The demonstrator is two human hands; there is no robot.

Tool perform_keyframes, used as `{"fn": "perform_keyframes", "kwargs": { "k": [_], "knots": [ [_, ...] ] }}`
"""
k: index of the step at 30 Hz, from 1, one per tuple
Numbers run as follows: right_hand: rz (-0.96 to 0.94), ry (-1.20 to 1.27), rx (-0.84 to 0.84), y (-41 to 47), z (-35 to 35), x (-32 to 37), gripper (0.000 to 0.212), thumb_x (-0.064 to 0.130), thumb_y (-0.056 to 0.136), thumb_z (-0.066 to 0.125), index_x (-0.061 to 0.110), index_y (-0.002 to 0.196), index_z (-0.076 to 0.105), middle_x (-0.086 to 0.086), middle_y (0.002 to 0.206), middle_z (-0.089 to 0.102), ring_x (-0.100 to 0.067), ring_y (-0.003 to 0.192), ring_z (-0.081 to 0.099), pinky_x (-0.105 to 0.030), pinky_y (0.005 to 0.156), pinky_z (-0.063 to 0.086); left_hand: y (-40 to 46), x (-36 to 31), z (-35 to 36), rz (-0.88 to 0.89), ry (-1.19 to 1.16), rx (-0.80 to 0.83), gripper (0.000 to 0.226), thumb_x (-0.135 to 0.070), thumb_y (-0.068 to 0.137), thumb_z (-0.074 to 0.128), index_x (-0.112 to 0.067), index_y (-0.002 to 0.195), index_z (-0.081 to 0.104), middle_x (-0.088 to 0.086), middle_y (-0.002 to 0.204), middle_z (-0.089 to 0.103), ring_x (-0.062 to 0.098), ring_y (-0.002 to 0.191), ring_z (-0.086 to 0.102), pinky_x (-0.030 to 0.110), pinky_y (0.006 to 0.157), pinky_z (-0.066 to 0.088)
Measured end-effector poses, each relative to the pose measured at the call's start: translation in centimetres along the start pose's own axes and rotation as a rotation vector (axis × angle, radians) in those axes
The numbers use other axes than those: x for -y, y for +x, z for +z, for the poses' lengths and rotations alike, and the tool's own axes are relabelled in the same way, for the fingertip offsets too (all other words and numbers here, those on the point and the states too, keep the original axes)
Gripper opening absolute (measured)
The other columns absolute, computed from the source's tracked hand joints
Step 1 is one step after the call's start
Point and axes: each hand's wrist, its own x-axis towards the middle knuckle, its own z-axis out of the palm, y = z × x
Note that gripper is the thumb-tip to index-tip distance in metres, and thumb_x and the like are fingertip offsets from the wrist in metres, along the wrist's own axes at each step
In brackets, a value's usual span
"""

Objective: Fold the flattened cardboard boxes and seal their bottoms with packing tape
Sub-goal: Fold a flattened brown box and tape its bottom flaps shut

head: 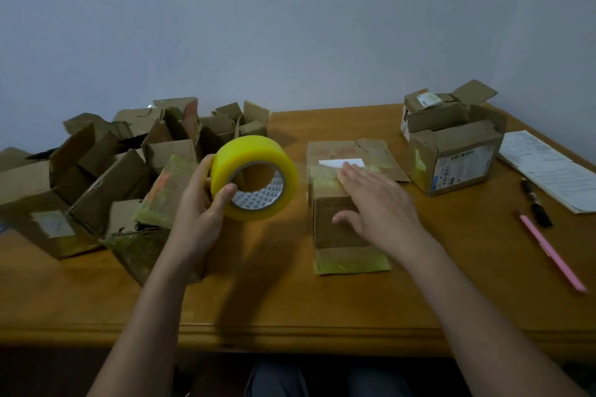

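Note:
My left hand [200, 203] grips a yellow roll of packing tape [254, 176], held up over the wooden table [290, 300], thumb hooked in the core. A clear strip of tape runs from the roll to a small folded cardboard box [335, 229] at centre right. My right hand [374, 200] lies flat with straight fingers on top of that box, pressing the tape down. The box's flaps spread out front and back on the table.
A heap of folded cardboard boxes [122, 171] fills the table's left side. Two more boxes [451, 145] stand at the back right. Papers [548, 171], a black pen [535, 203] and a pink pen [551, 255] lie at the right edge.

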Motion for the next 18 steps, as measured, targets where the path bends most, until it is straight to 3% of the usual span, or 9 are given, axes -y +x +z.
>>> {"fn": "perform_keyframes", "kwargs": {
  "k": [3, 5, 8, 11, 13, 18],
  "knots": [
    [-0.021, -0.019, -0.023, 0.1, 0.0, 0.3, 0.087, 0.066, 0.089, 0.047, 0.019, 0.156, 0.016, 0.002, 0.163, 0.013, -0.012, 0.149, 0.014, -0.03, 0.119, 0.006, -1.2, 1.1, 0.1, -0.045, 0.019, -0.001, 0.047, -0.019, 0.099, 0.052, -0.032, 0.14, 0.036, -0.019, 0.121, 0.048, -0.011, 0.102, 0.05, 0.003, 0.078, 0.041],
    [0.015, 0.001, -0.038, 0.1, 0.0, 0.7, 0.095, 0.081, 0.083, 0.034, 0.02, 0.155, 0.022, 0.003, 0.162, 0.018, -0.012, 0.148, 0.017, -0.031, 0.119, 0.009, -1.5, 1.8, 0.3, -0.092, 0.019, 0.032, 0.052, -0.022, 0.098, 0.053, -0.026, 0.147, 0.035, -0.009, 0.13, 0.048, 0.004, 0.114, 0.049, 0.014, 0.085, 0.044],
    [0.111, 0.035, -0.107, 0.2, 0.4, 1.4, 0.103, 0.091, 0.074, 0.024, 0.022, 0.15, 0.036, 0.004, 0.158, 0.03, -0.011, 0.145, 0.027, -0.034, 0.118, 0.017, -2.0, 2.5, 0.4, -0.134, 0.016, 0.063, 0.05, -0.025, 0.097, 0.055, -0.022, 0.144, 0.038, -0.004, 0.122, 0.054, 0.013, 0.112, 0.054, 0.028, 0.086, 0.048],
    [0.148, 0.039, -0.169, 0.4, 1.1, 1.8, 0.092, 0.086, 0.079, 0.031, 0.022, 0.144, 0.045, 0.005, 0.154, 0.038, -0.01, 0.141, 0.033, -0.035, 0.116, 0.021, -2.4, 2.4, 0.5, -0.233, -0.043, 0.087, 0.04, -0.023, 0.098, 0.055, -0.024, 0.136, 0.043, -0.008, 0.114, 0.055, 0.007, 0.104, 0.054, 0.024, 0.077, 0.047],
    [0.127, 0.077, -0.18, 0.3, 1.6, 1.6, 0.084, 0.079, 0.081, 0.034, 0.022, 0.143, 0.047, 0.005, 0.153, 0.038, -0.009, 0.141, 0.034, -0.035, 0.115, 0.019, -2.5, 2.4, 0.3, -0.323, -0.065, 0.13, 0.033, -0.024, 0.097, 0.059, -0.022, 0.129, 0.049, -0.004, 0.113, 0.058, 0.011, 0.104, 0.057, 0.025, 0.075, 0.047],
    [0.034, 0.274, -0.169, 0.1, 1.7, -0.4, 0.078, 0.065, 0.078, 0.029, 0.027, 0.144, 0.044, 0.013, 0.153, 0.036, -0.004, 0.14, 0.03, -0.025, 0.111, 0.007, -2.8, 1.7, 0.8, -0.418, -0.049, 0.397, 0.033, -0.031, 0.092, 0.064, -0.026, 0.123, 0.053, -0.009, 0.114, 0.059, 0.002, 0.101, 0.057, 0.018, 0.072, 0.045]
  ]
}}
